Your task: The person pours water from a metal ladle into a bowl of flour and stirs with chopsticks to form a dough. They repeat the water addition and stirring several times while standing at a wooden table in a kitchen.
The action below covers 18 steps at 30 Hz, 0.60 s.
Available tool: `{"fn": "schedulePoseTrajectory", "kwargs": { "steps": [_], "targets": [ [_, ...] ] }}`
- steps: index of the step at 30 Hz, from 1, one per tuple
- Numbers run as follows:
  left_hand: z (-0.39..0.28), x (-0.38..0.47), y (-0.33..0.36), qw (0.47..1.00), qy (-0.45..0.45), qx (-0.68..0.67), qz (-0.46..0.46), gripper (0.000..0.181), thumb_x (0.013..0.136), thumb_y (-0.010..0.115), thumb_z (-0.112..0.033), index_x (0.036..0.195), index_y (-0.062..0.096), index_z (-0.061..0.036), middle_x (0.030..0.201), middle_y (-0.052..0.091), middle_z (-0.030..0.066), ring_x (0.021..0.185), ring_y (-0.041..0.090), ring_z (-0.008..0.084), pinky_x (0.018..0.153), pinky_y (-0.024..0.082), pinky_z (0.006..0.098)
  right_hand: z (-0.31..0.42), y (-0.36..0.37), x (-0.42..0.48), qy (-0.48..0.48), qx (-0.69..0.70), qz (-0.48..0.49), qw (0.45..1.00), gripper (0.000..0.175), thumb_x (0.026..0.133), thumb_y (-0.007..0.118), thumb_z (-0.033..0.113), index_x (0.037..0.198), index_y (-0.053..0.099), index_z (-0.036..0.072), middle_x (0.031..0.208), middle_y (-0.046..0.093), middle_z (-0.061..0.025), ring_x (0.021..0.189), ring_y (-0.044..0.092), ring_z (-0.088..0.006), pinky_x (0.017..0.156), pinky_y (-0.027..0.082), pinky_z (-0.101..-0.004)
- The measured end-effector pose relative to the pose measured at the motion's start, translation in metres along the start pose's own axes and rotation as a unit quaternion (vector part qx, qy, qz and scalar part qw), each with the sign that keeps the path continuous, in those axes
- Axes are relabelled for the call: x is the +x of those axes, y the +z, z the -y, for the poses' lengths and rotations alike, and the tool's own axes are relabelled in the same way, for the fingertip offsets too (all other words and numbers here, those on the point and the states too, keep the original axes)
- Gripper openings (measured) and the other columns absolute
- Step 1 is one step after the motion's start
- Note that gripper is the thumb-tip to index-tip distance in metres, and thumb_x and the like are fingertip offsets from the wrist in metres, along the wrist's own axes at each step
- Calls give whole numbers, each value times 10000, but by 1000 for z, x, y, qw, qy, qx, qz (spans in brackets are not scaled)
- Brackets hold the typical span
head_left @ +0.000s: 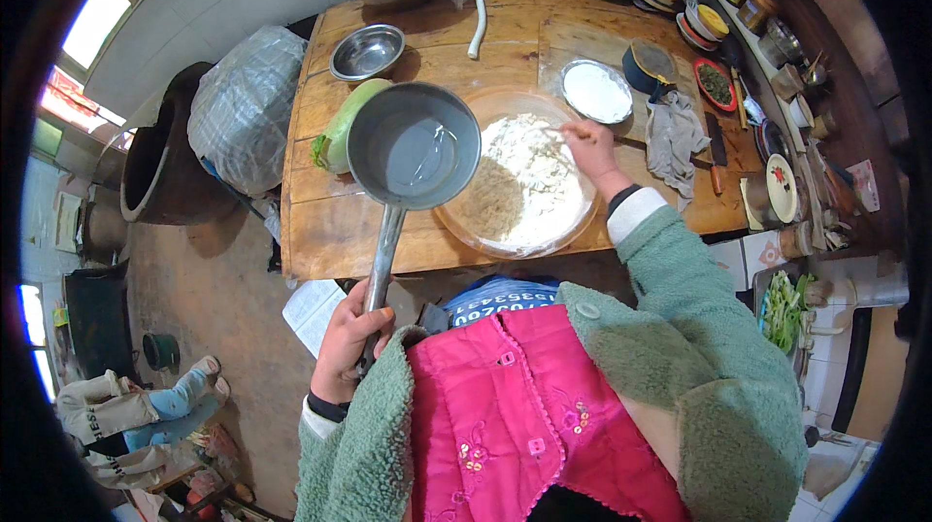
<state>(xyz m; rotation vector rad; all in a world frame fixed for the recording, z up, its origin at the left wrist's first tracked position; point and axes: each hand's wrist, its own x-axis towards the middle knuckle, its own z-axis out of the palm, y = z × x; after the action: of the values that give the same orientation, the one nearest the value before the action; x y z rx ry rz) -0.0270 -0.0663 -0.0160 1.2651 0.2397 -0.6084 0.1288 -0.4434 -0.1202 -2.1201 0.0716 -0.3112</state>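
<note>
My left hand (348, 343) grips the handle of a grey metal ladle or long-handled pan (415, 147). A little clear liquid shows in its bowl, which hangs over the left rim of a wide translucent basin (502, 249). White flour (542, 172) fills the basin, with a tan shaded patch on its left side. My right hand (591, 149) is at the basin's right rim, pinching a thin utensil (550, 130) whose end reaches into the flour; its kind is hard to tell. Just beyond that hand stands a bowl of white powder (597, 91).
A green gourd or radish (349, 129) and a steel bowl (367, 52) lie left on the wooden table (349, 231). At right are a cloth (673, 143), a cleaver (716, 150) and a blue-handled sieve or cup (650, 67). A person (145, 405) is at lower left.
</note>
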Motion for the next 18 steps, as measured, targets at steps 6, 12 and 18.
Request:
{"fn": "schedulePoseTrajectory", "kwargs": {
  "steps": [6,12,18],
  "targets": [
    [4,0,3,1000,-6,-4,-13,456,746,561,-59,1167,400,11,582,469,25,404,416,89,389,319,205,2,3,-29,-8,25,144,989,124,739,591,108,821,659,45,816,642,-92,729,602,-182,632,467,-267],
    [3,0,4,1000,-7,-1,-6,450,743,565,-55,1159,408,13,601,473,19,410,421,83,393,324,201,-5,-50,-30,-22,-49,24,998,132,711,581,86,812,644,28,762,609,-94,683,585,-194,620,461,-275],
    [4,4,9,1000,-17,-11,-7,447,746,557,-50,1162,407,15,611,465,14,412,423,84,395,327,203,24,-31,-103,-21,18,149,988,116,713,586,58,811,636,21,764,602,-104,728,588,-187,657,466,-279]
  ]
}}
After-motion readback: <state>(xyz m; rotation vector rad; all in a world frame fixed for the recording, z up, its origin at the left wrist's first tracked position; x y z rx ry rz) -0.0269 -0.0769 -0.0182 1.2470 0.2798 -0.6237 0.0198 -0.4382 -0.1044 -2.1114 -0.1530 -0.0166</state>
